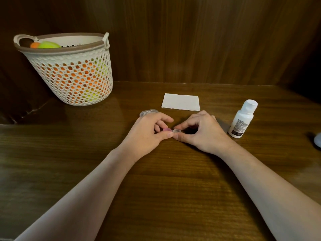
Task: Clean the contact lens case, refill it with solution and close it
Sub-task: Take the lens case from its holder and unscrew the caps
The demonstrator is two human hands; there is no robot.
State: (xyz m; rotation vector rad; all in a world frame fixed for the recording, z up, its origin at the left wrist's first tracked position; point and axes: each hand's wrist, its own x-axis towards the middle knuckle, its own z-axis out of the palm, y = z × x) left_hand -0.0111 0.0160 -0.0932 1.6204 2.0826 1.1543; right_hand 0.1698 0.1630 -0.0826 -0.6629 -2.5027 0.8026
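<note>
Pink-capped case (171,130) sits on the worktop (156,180), pinched between left hand (149,133) and right hand (199,131). Bottle (242,119) capped, tissue (180,102) unused: cleaning, refilling and closing apparently all remain.

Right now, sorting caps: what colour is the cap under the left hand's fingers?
Pink, on the lens case cap pinched by the left hand; seen in the head view.
</note>
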